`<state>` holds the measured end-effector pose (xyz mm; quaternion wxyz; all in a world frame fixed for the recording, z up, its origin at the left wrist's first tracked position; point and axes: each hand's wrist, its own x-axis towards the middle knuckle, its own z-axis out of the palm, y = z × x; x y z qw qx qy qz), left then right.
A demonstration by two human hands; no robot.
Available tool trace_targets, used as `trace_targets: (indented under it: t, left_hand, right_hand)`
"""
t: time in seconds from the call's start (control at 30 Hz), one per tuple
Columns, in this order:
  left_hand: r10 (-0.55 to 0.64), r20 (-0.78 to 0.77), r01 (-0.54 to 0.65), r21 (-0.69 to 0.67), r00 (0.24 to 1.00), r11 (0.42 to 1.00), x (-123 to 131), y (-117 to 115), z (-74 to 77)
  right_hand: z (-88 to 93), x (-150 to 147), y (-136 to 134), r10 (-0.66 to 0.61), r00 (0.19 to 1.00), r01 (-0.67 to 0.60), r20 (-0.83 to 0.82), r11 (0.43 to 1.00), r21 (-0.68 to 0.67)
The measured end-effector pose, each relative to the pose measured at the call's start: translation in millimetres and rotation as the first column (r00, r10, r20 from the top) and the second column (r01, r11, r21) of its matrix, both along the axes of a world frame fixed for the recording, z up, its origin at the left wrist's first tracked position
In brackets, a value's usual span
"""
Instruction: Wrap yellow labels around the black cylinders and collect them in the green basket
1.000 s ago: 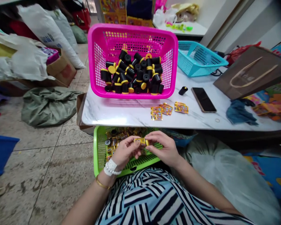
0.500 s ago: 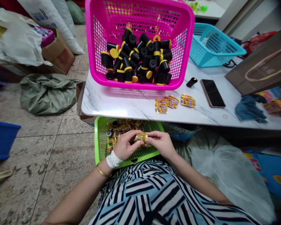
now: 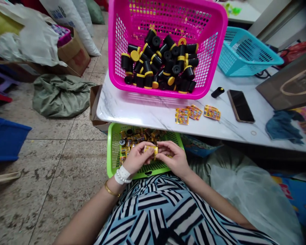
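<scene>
Yellow printed packet (image 3: 151, 150), one, held just above green basket (image 3: 111, 153): pinched between left hand (image 3: 137, 157) and right hand (image 3: 172, 156), fingertips pressed together on it from both ends. Green basket contains more packets (image 3: 136, 137). Marble table (image 3: 132, 114) beyond carries pink basket (image 3: 118, 58) of black canisters (image 3: 155, 61) with yellow caps, plus loose packets (image 3: 193, 112).

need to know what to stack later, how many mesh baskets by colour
pink mesh basket: 1
teal mesh basket: 1
green mesh basket: 1
total: 3
</scene>
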<state>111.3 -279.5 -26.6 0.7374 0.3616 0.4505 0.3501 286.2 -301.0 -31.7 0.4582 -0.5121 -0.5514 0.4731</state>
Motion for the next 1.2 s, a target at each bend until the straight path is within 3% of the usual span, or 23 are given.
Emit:
trace_targets:
  t: [0.2, 0.33, 0.5, 0.6, 0.73, 0.87, 0.97, 1.1, 1.2]
  left_hand:
    - [0.018, -0.022, -0.018, -0.010, 1.000, 1.000, -2.2, -7.6, -2.6]
    - [0.062, -0.071, -0.052, 0.135, 0.996, 0.989, -3.4, -10.8, -3.4]
    - [0.113, -0.043, -0.103, 0.188, 0.993, 0.977, -5.7, -13.9, 3.5]
    - [0.131, -0.082, -0.111, 0.213, 0.988, 0.971, -8.0, -16.3, 4.0]
    - [0.049, -0.120, -0.025, 0.193, 0.992, 0.981, -15.7, -18.2, -7.6]
    - [-0.086, 0.030, 0.083, 0.093, 0.996, 0.992, -22.8, -18.5, -22.6]
    - [-0.071, 0.036, 0.065, 0.150, 0.997, 0.987, -19.4, -17.2, -22.9]
    - [0.033, -0.032, -0.024, 0.259, 0.999, 0.966, -8.0, -14.8, -12.4]
    - [0.098, -0.091, -0.072, 0.254, 0.991, 0.965, -5.0, -14.6, -7.4]
  right_hand:
    - [-2.8, -2.6, -4.5, 0.013, 1.000, -0.013, -0.004, 1.000, -0.003]
    - [0.2, -1.7, -5.3, 0.053, 0.998, -0.053, -0.025, 0.999, -0.007]
    - [7.9, 1.1, -5.1, 0.018, 0.999, -0.020, 0.030, 0.998, 0.058]
    - [7.9, 3.5, -4.2, 0.037, 0.991, -0.058, 0.128, 0.985, 0.165]
    - [3.1, 5.8, -2.0, 0.093, 0.972, -0.163, 0.215, 0.928, 0.334]
    - [-0.7, 5.9, -1.6, 0.126, 0.963, -0.221, 0.239, 0.876, 0.429]
    - [-1.4, 4.8, -3.7, 0.127, 0.968, -0.197, 0.216, 0.919, 0.342]
    - [-2.8, 0.9, -8.1, 0.011, 0.999, -0.015, 0.053, 0.996, 0.087]
    - [-5.1, -0.5, -10.4, -0.047, 0.996, 0.040, 0.078, 0.995, 0.086]
